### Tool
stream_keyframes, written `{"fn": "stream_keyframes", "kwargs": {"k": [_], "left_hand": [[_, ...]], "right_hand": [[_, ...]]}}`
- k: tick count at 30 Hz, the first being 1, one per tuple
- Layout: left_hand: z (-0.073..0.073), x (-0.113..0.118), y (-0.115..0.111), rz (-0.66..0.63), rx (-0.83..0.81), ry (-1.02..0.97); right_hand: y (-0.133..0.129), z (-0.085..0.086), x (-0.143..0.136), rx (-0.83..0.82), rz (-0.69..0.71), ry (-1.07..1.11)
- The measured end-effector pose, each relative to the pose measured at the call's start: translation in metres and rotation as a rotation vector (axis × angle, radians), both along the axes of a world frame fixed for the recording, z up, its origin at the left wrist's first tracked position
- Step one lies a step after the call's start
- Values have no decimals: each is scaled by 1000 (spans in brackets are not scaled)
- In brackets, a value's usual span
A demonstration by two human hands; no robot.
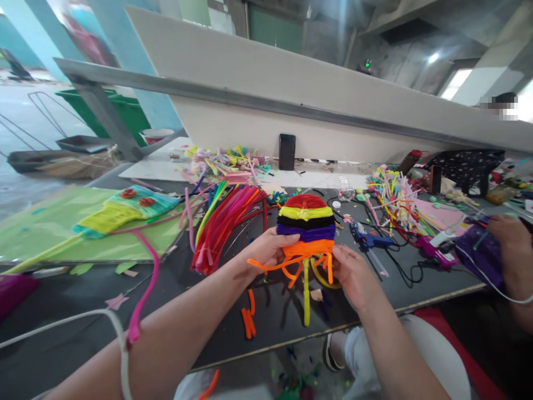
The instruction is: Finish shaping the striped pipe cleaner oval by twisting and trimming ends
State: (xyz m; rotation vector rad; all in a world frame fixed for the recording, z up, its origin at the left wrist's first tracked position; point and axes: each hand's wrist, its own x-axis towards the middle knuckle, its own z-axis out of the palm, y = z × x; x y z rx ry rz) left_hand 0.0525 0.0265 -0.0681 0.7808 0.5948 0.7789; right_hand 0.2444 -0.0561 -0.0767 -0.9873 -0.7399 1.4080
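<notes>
Between my two hands is a striped pipe-cleaner piece (306, 226), banded red, yellow, black, purple and orange from top to bottom. Loose orange ends and a yellow-green stem (307, 300) hang from its lower edge. My left hand (272, 244) grips its left side, thumb on the purple and orange bands. On the right edge, beside the orange ends, my right hand (350, 272) pinches it with the fingertips. Short orange pipe-cleaner bits (249, 323) lie on the dark table below my left hand.
A bundle of pipe cleaners (225, 222) lies left of the piece. The blue glue gun (370, 238) and its cables are to the right. A phone (287, 151) leans at the back. Another person's hand (512, 233) works at far right. A white cable (120, 333) crosses the lower left.
</notes>
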Motion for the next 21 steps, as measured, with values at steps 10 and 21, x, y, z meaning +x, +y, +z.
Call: {"fn": "stream_keyframes", "kwargs": {"k": [10,21], "left_hand": [[2,-4,-1,-150,35,-29],[-1,-14,10,-151,32,-6]], "right_hand": [[-1,0,-2,54,173,-47],[-2,-13,3,8,223,-83]]}}
